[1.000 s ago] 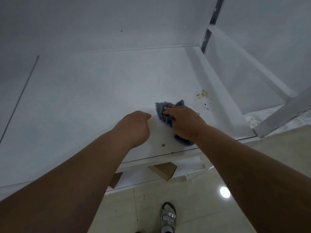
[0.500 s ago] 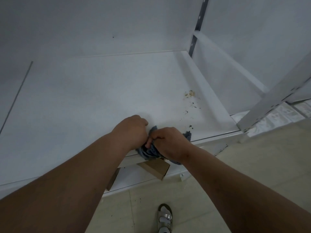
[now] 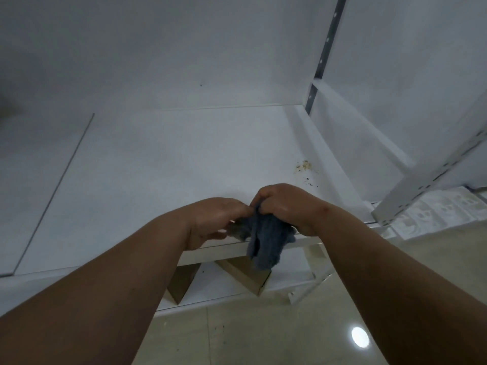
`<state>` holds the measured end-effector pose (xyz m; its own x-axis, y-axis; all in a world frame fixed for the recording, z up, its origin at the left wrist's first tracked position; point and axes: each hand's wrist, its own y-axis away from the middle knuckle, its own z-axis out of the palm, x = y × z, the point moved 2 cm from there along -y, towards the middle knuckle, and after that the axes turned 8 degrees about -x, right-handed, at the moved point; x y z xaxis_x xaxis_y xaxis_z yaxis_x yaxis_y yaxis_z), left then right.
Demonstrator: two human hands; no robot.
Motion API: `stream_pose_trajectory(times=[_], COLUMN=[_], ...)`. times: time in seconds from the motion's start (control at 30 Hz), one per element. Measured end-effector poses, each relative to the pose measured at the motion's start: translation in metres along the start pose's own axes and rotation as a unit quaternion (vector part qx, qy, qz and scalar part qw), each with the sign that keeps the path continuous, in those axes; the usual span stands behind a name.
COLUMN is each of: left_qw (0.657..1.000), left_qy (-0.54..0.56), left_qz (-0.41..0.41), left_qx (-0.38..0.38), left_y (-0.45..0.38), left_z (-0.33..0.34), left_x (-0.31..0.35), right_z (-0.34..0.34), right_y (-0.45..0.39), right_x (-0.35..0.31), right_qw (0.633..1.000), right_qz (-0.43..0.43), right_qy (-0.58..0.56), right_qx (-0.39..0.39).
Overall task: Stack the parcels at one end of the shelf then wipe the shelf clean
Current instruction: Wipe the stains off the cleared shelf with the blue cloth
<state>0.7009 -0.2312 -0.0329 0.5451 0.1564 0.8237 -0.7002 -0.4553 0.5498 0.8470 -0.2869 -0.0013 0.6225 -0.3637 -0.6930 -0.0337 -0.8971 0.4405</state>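
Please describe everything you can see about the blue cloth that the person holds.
The blue cloth is a grey-blue rag with a soft, fuzzy, towel-like surface. It is crumpled and bunched, not spread flat. The right hand grips its upper part, and the left hand holds it from the other side. It sits at the front edge of the white shelf, and its lower part hangs down over that edge, in front of a cardboard parcel on the level below.

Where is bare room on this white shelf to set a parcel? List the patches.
The white shelf lies bare from its left seam across to the back wall. The right end holds a patch of brown crumbs. The front edge is crowded: left hand, right hand and blue cloth.
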Motion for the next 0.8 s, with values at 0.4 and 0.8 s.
stream_pose_trajectory(times=[0.4, 0.8], left_qw=[0.999, 0.985], left_qy=[0.031, -0.131], left_qz=[0.018, 0.029], left_qx=[0.036, 0.112], left_y=[0.013, 0.024], left_z=[-0.008, 0.013], left_x=[0.048, 0.089], right_z=[-0.048, -0.037], right_y=[0.023, 0.023], right_x=[0.021, 0.013], right_qw=[0.999, 0.986], right_qz=[-0.018, -0.01], right_qy=[-0.023, -0.071], right_qx=[-0.042, -0.152])
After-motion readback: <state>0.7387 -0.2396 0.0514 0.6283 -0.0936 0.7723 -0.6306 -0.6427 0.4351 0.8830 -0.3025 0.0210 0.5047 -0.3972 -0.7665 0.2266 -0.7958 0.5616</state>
